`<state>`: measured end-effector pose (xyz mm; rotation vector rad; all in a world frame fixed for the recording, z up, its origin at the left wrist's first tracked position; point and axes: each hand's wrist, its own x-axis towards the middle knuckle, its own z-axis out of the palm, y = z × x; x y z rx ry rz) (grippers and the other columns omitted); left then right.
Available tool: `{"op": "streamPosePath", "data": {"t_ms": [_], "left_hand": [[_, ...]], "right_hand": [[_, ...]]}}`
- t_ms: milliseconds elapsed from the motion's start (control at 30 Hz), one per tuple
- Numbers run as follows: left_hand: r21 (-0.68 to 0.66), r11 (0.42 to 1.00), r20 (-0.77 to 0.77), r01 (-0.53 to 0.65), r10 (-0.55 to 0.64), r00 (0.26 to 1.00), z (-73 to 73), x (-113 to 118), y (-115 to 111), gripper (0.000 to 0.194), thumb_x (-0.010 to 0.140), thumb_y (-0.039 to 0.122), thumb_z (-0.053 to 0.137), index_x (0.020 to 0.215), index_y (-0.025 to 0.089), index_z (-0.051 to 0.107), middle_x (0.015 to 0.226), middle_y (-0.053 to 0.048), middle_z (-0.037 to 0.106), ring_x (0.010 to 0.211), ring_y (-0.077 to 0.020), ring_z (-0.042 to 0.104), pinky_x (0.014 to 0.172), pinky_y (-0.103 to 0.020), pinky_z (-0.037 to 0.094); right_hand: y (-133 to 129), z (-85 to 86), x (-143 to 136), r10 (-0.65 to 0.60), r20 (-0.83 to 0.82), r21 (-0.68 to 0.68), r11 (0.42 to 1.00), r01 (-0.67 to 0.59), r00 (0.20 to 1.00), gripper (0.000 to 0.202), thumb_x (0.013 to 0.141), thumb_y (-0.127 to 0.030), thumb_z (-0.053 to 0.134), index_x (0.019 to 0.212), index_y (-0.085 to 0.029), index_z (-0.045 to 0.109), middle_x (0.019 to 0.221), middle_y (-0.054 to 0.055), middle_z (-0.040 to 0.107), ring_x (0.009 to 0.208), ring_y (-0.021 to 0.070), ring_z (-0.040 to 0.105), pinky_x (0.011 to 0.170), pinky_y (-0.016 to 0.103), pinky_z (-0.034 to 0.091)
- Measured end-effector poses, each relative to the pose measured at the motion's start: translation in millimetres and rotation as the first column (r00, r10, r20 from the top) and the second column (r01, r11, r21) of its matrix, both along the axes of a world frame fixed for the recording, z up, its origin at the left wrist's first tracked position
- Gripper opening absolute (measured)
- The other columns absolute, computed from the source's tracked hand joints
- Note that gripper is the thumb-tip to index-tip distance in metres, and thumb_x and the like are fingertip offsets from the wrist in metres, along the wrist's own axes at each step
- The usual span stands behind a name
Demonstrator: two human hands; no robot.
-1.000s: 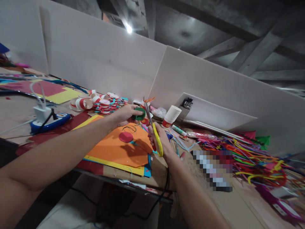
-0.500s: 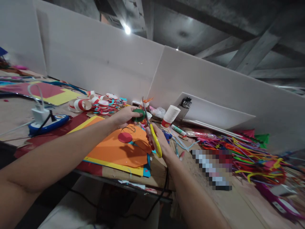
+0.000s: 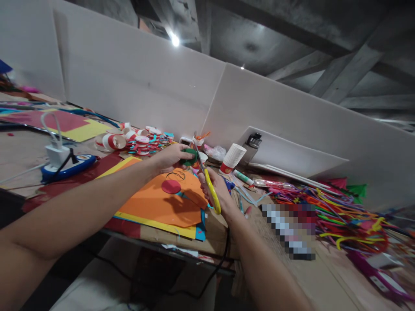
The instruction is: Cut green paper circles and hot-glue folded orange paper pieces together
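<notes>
Your long, yellow-handled metal scissors (image 3: 207, 176) have a smooth plastic grip (image 3: 214, 198); beside them, your round green paper piece (image 3: 189, 161) looks matt.

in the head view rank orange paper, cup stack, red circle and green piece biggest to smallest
1. Orange paper
2. Cup stack
3. Red circle and green piece: too close to rank; left hand partly covers green piece.

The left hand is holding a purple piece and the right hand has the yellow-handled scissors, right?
Not quite: the head view shows that the piece in the left hand is green, not purple. The right hand does have the yellow-handled scissors.
</notes>
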<state>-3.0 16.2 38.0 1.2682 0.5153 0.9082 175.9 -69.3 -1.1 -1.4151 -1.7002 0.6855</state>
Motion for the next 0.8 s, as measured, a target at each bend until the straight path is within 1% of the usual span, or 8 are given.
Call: {"op": "streamPosePath", "data": {"t_ms": [100,167,267,367,433,567,667,800], "left_hand": [[-0.027,0.999,0.024,0.025,-0.024,0.999,0.1,-1,1,0.017,0.069,0.012,0.075,0.083,0.008,0.066,0.065,-0.004,0.062,0.052,-0.0084,0.054,0.038,-0.015,0.037],[-0.075,0.997,0.075,0.02,-0.015,0.997,-0.4,0,1,0.013,0.072,0.011,0.073,0.082,0.009,0.065,0.067,-0.004,0.064,0.054,-0.0091,0.057,0.04,-0.016,0.041],[-0.139,0.99,0.155,0.006,0.016,0.988,-1.7,3,-1,0.008,0.077,0.009,0.069,0.082,0.011,0.063,0.073,-0.004,0.067,0.061,-0.0111,0.063,0.051,-0.02,0.051],[-0.142,0.989,0.209,0.03,0.0,0.978,-3.6,5,-4,0.008,0.079,0.008,0.066,0.083,0.012,0.061,0.077,-0.005,0.069,0.068,-0.0141,0.066,0.064,-0.029,0.057],[-0.121,0.993,0.232,0.011,0.017,0.973,-4.9,6,-4,0.008,0.079,0.009,0.067,0.084,0.012,0.062,0.076,-0.004,0.069,0.067,-0.0132,0.066,0.063,-0.027,0.056],[-0.09,0.992,0.242,-0.093,0.112,0.964,-7.3,8,-1,0.013,0.075,0.01,0.072,0.086,0.009,0.064,0.073,-0.004,0.068,0.063,-0.0094,0.064,0.058,-0.018,0.05],[-0.1,0.986,0.237,-0.134,0.154,0.959,-8.8,9,3,0.016,0.073,0.009,0.074,0.086,0.009,0.064,0.076,-0.005,0.069,0.065,-0.01,0.064,0.06,-0.019,0.05],[-0.106,0.982,0.228,-0.157,0.178,0.957,-9.4,8,5,0.018,0.072,0.007,0.074,0.084,0.011,0.062,0.076,-0.004,0.069,0.062,-0.0106,0.063,0.054,-0.02,0.05]], "right_hand": [[-1,-0.1,-1,0.043,-0.079,-0.016,0.999,-0.045,0.996,0.03,0.083,-0.052,0.055,0.091,-0.023,0.053,0.062,-0.006,0.043,0.045,0.0068,0.039,0.04,0.018,0.032],[-2,1.1,-4,0.038,-0.15,-0.033,0.998,-0.044,0.988,0.032,0.083,-0.054,0.056,0.094,-0.024,0.052,0.062,-0.007,0.042,0.043,0.006,0.038,0.038,0.017,0.032],[-5,2.7,-9,0.022,-0.26,-0.054,0.998,-0.038,0.965,0.038,0.084,-0.059,0.052,0.099,-0.025,0.049,0.06,-0.009,0.04,0.039,0.0054,0.036,0.036,0.017,0.032],[-5,1.8,-10,0.05,-0.326,-0.022,0.998,-0.061,0.944,0.042,0.085,-0.064,0.049,0.098,-0.025,0.045,0.061,-0.009,0.04,0.04,0.0059,0.037,0.034,0.017,0.033],[-4,-0.3,-9,0.066,-0.334,-0.005,0.997,-0.072,0.94,0.041,0.085,-0.064,0.049,0.096,-0.024,0.044,0.063,-0.008,0.041,0.041,0.0061,0.038,0.034,0.017,0.033],[-1,-3.7,-6,0.102,-0.268,0.026,0.995,-0.098,0.958,0.036,0.086,-0.058,0.052,0.095,-0.024,0.045,0.065,-0.007,0.042,0.045,0.0068,0.041,0.039,0.018,0.036],[-1,-3.0,-6,0.097,-0.246,0.022,0.995,-0.094,0.965,0.035,0.086,-0.057,0.054,0.094,-0.024,0.046,0.064,-0.007,0.043,0.046,0.0071,0.042,0.041,0.019,0.037],[-4,0.0,-7,0.068,-0.245,0.004,0.998,-0.069,0.967,0.036,0.085,-0.058,0.054,0.093,-0.024,0.045,0.065,-0.007,0.042,0.046,0.0071,0.041,0.041,0.019,0.037]]}}
